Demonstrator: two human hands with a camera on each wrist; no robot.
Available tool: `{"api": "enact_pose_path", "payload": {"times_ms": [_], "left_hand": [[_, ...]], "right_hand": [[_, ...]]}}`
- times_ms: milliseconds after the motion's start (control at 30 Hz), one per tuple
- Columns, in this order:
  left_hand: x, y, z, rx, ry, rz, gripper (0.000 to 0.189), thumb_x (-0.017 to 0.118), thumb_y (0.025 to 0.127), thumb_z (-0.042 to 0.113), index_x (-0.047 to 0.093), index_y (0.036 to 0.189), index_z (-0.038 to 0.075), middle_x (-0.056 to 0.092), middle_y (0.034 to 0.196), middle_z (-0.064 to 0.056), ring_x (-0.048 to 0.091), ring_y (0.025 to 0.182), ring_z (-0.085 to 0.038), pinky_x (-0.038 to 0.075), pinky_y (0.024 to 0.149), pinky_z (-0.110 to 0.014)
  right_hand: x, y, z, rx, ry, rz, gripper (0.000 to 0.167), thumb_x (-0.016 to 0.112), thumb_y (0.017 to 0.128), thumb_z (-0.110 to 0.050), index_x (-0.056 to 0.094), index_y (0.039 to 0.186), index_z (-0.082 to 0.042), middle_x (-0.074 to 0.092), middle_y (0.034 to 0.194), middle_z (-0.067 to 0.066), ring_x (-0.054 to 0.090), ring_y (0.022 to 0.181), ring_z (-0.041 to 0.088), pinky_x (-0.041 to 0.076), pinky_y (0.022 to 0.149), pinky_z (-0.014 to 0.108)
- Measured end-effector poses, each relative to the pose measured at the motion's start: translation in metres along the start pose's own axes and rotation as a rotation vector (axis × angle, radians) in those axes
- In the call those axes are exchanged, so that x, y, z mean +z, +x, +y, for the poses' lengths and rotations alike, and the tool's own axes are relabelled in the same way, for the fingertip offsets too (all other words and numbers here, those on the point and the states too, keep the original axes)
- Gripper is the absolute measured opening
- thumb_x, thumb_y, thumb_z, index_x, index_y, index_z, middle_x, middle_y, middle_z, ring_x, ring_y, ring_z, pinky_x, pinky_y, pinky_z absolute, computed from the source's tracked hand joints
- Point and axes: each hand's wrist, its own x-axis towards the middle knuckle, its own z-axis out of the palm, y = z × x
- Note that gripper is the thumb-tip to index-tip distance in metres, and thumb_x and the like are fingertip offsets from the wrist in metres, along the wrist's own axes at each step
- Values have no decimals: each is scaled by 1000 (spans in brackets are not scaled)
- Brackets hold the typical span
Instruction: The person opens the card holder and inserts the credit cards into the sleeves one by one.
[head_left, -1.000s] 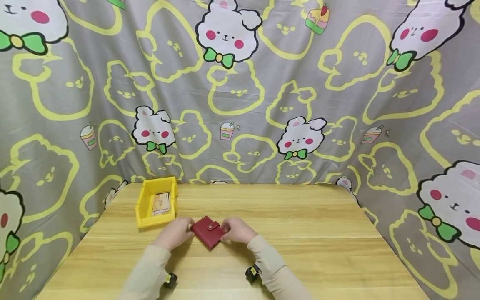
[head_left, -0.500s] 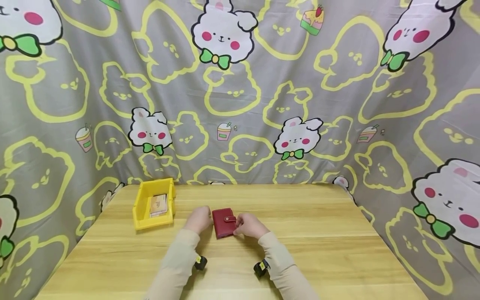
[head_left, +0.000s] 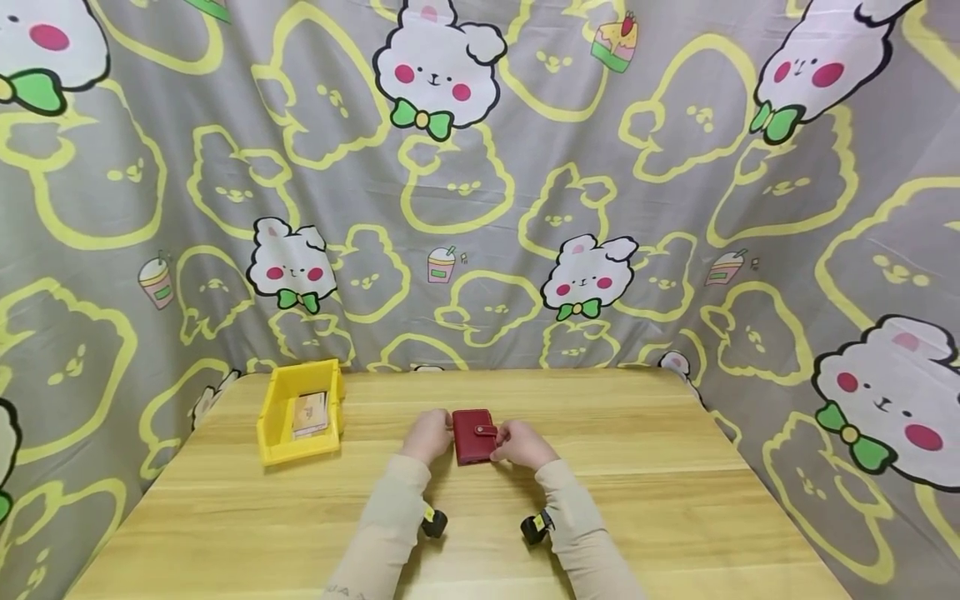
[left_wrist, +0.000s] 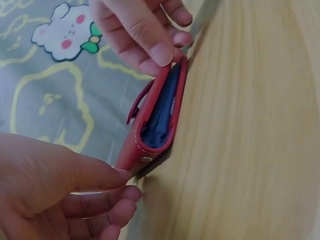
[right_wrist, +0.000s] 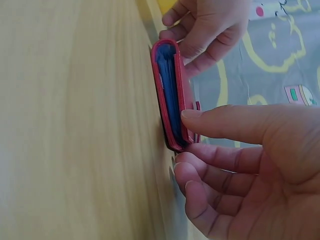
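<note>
A red card wallet with a snap strap is held between the two hands, in the middle of the table. My left hand pinches its rounded spine side between thumb and fingers. On the strap side, my right hand grips the opposite edge, its thumb on the upper cover. From the left wrist, the end of the wallet shows dark blue inner sleeves between closed covers. The right wrist view shows those sleeves too. Whether the wallet rests fully on the table I cannot tell.
A yellow bin stands at the back left of the table, holding a small stack of cards. Behind the table hangs a grey patterned curtain. Each wrist wears a small black camera.
Both hands and the wallet have shifted right, away from the yellow bin. The wallet has turned from a diagonal position to nearly square with the table. The head view has swung slightly right.
</note>
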Motion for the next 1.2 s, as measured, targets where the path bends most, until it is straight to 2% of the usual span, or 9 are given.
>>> {"api": "enact_pose_path", "payload": {"times_ms": [333, 533, 633, 700, 800, 900, 1033, 1200], "left_hand": [[7, 1, 10, -39, -18, 35, 17, 63, 90, 6, 70, 105, 0, 73, 105, -17, 68, 100, -32, 56, 85, -44], [3, -4, 7, -47, -78, 2, 27, 58, 94, 9, 66, 118, -2, 69, 118, -19, 64, 112, -35, 53, 94, -48], [-2, -8, 5, -8, -126, -19, 32, 61, 94, 12, 63, 122, -3, 69, 114, -20, 66, 107, -35, 54, 91, -47], [-5, -9, 3, 48, -144, -39, 35, 64, 93, 14, 62, 124, -3, 68, 114, -21, 66, 105, -34, 54, 89, -47], [-5, -10, 1, 134, -160, -76, 39, 68, 91, 16, 62, 124, -4, 65, 120, -22, 62, 112, -36, 51, 96, -49], [-2, -12, 1, 215, -128, -87, 41, 72, 88, 17, 64, 121, -5, 63, 122, -24, 60, 116, -38, 48, 100, -50], [4, -14, 1, 272, -52, -68, 41, 75, 84, 17, 66, 117, -5, 66, 115, -22, 62, 109, -36, 50, 97, -48], [9, -18, 2, 290, -8, -72, 40, 77, 81, 16, 68, 114, -5, 68, 111, -21, 64, 104, -34, 51, 94, -46]], "right_hand": [[-3, 1, 1, 10, -7, 23, 23, 80, 71, -8, 60, 80, -2, 57, 74, 3, 50, 66, 15, 42, 61, 26], [-11, -1, -3, 27, 27, 77, 26, 80, 75, -13, 62, 89, 0, 60, 78, 6, 53, 70, 16, 44, 63, 27], [-15, 4, -7, 1, 37, 125, 28, 78, 78, -15, 63, 95, 1, 60, 80, 7, 54, 72, 16, 45, 64, 27], [-17, 9, -10, -38, 21, 138, 31, 78, 80, -16, 63, 100, 2, 61, 82, 8, 54, 74, 17, 45, 65, 28], [-16, 16, -13, -95, -12, 137, 30, 78, 80, -16, 65, 102, 1, 62, 84, 9, 54, 75, 17, 46, 67, 28], [-14, 22, -13, -133, -31, 121, 29, 79, 79, -14, 66, 101, 0, 62, 84, 10, 54, 76, 17, 46, 68, 30], [-9, 30, -10, -145, -60, 88, 26, 80, 76, -12, 66, 95, 0, 61, 78, 8, 53, 71, 16, 45, 64, 28], [-2, 35, -7, -140, -96, 60, 23, 81, 76, -11, 65, 89, -2, 61, 73, 4, 52, 67, 13, 44, 61, 25]]}}
